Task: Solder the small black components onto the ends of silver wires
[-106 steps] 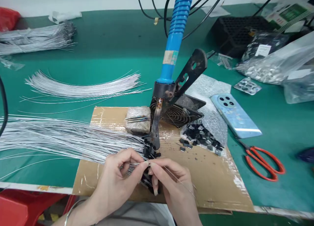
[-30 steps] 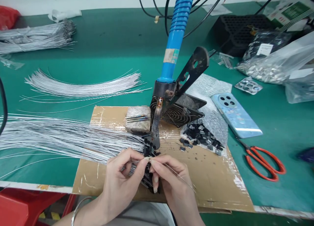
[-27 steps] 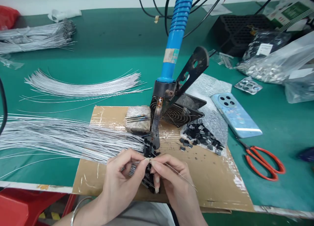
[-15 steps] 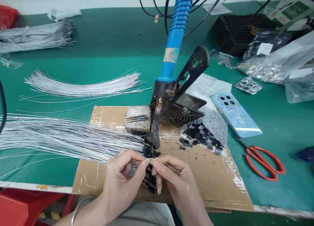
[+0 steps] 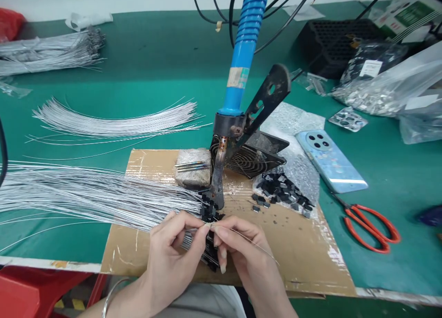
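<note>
My left hand (image 5: 176, 258) and my right hand (image 5: 248, 253) meet fingertip to fingertip near the front of the cardboard, both pinching a thin silvery wire (image 5: 257, 245). The wire's free end runs off to the right across my right hand. Whatever lies exactly between the fingertips is too small to make out. Just behind and below my fingers are black end pieces (image 5: 209, 210) on a large bundle of silvery wires (image 5: 138, 193), which stretches away to the left. Beyond them stands the blue-hosed hot-air tool (image 5: 235, 92), its metal nozzle (image 5: 217, 184) pointing down.
Loose black pieces (image 5: 286, 189) lie on bubble wrap at the right of the cardboard (image 5: 304, 253). Red-handled scissors (image 5: 371, 228) and a blue phone (image 5: 333, 161) are farther right. A second wire bundle (image 5: 120, 122) rests behind. A small block (image 5: 193, 168) carries several thin rods.
The view has shifted very slightly. Both hands keep their pinch on the wire at nearly the same spot, with no other clear movement.
</note>
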{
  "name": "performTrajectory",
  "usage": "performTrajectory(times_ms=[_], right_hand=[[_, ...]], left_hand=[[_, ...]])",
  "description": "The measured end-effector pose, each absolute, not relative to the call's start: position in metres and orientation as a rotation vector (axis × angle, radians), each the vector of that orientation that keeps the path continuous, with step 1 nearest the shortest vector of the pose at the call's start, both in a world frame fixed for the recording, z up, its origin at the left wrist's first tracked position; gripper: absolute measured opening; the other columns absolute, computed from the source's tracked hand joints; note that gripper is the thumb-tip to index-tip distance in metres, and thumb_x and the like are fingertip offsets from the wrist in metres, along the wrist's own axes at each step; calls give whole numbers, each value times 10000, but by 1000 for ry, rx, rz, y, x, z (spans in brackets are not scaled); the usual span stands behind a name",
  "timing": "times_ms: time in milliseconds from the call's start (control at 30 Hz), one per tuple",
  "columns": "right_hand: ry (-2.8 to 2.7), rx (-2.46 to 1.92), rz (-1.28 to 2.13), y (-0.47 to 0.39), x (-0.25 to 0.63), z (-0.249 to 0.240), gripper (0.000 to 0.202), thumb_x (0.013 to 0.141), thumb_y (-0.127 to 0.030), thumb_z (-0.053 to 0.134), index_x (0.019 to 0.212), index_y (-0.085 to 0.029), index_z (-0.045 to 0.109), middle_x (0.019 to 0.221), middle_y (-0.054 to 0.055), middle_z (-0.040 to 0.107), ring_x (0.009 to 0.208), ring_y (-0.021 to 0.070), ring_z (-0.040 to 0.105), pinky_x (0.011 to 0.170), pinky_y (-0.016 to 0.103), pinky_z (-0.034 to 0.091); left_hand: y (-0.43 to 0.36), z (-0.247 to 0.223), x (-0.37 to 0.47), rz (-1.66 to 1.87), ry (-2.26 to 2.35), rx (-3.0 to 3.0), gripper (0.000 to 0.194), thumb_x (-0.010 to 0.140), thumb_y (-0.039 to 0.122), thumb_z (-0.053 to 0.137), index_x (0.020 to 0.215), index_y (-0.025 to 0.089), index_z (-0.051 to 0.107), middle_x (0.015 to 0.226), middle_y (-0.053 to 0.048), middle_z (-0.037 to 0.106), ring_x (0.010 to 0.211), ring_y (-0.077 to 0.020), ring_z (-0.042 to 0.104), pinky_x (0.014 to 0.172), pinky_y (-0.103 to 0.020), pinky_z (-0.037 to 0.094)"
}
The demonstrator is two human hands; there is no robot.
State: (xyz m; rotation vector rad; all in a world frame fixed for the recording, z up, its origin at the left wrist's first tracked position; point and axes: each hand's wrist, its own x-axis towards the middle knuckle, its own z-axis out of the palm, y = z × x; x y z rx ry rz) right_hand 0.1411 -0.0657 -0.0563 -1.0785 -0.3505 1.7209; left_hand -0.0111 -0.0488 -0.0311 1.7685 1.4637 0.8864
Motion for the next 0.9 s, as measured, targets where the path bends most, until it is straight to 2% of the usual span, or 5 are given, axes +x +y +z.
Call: performTrajectory(times_ms=[133, 367, 600, 800, 900], right_hand=[[-387, -1148, 1749, -62, 146, -48, 263, 739, -412, 914, 685, -177, 808, 616, -11, 669, 417, 75, 578, 413, 170, 496], [-380, -1098, 1723, -62, 143, -54, 226, 742, -397, 906, 708, -186, 831, 605, -2, 675, 401, 78, 570, 397, 170, 500], [-297, -1045, 1649, -65, 133, -57, 232, 697, -405, 941, 708, -192, 850, 587, 0, 675, 400, 67, 562, 376, 141, 508], [-311, -1033, 1603, -69, 124, -59, 213, 735, -407, 925, 747, -206, 858, 624, 5, 705, 409, 68, 578, 386, 141, 499], [-430, -1082, 1537, -74, 134, -64, 251, 891, -475, 791, 883, -239, 877, 718, 30, 746, 482, 104, 642, 460, 194, 548]], left_hand=[[-49, -31, -13, 862, 1457, 1781, 225, 960, 149, 615, 753, 195, 690, 563, 53, 489, 504, -112, 302, 476, -264, 252], [-49, -32, -11, 927, 1472, 1737, 215, 937, 135, 650, 736, 199, 689, 546, 77, 390, 491, -103, 275, 454, -248, 224], [-48, -31, -5, 986, 1483, 1666, 214, 920, 131, 660, 718, 194, 693, 539, 88, 360, 469, -86, 263, 427, -227, 212], [-48, -31, -5, 942, 1489, 1549, 217, 933, 185, 646, 722, 179, 696, 524, 67, 478, 460, -82, 291, 424, -218, 245], [-48, -34, -8, 883, 1487, 1455, 219, 954, 253, 640, 763, 175, 713, 589, 19, 597, 489, -97, 404, 456, -220, 324]])
